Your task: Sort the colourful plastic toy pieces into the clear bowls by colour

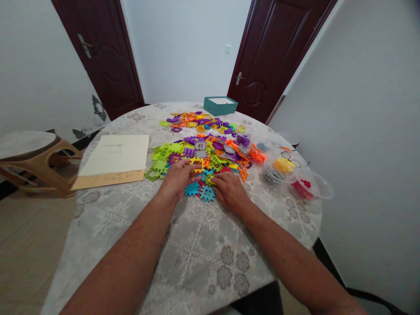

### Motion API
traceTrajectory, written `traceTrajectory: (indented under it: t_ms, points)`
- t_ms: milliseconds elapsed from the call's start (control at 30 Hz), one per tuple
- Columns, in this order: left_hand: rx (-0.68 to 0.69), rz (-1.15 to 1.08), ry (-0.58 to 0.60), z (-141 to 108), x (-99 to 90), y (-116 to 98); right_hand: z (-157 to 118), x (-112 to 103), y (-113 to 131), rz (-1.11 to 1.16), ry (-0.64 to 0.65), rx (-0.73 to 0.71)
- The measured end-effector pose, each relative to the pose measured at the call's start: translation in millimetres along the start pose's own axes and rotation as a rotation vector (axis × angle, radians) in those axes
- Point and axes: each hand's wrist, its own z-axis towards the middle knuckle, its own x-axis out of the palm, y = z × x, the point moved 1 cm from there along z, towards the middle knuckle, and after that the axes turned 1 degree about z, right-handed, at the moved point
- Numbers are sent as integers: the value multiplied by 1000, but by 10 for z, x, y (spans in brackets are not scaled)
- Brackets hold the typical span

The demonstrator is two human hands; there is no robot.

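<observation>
A large pile of colourful plastic interlocking pieces (201,154) lies in the middle of the table. At its near left side, my left hand (179,177) grips a yellow square frame piece (197,165) between thumb and fingers. My right hand (229,188) is at the near right side of the pile, its fingers closed on a small yellow piece (212,180). Blue pieces (207,193) lie between and just below the two hands. Behind the main pile is a second, flatter spread of orange, purple and yellow pieces (192,119).
Clear plastic bowls at the right hold yellow pieces (284,165) and red pieces (303,188); orange pieces (257,154) sit beside them. A green box (220,106) stands at the back edge. A paper sheet (114,153) lies left, near a stool (39,162).
</observation>
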Motion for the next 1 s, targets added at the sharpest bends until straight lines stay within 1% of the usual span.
traceTrajectory:
  t_ms: [100, 233, 367, 500, 567, 600, 700, 767, 800, 867, 933, 1000]
  points:
    - [-33, 11, 4, -13, 64, 82, 10, 50, -25, -9, -16, 30]
    - [-96, 45, 48, -26, 111, 160, 2, 70, -108, 40, -97, 59]
    - [-121, 73, 97, -33, 151, 235, 21, 95, -140, 103, -151, 67]
    - [-139, 89, 100, -78, 199, 273, 28, 73, -127, 208, -204, 116]
    - [-140, 73, 112, -103, 218, 264, 16, 40, -133, 298, -253, 201]
    - [-143, 61, 119, -111, 224, 255, 9, 23, -146, 360, -287, 267]
    - [-142, 40, 94, -118, 232, 232, -5, -6, -208, 651, -399, 491]
    - [-139, 34, 76, -125, 238, 226, -4, -1, -238, 849, -434, 590]
    - [-143, 35, 84, -134, 244, 227, -2, 7, -241, 912, -434, 612]
    - [-164, 42, 136, -164, 264, 233, 2, 30, -224, 944, -401, 605]
    - [-180, 53, 215, -205, 290, 242, 5, 57, -183, 904, -352, 555]
    - [-168, 74, 264, -243, 310, 250, 4, 80, -139, 856, -312, 505]
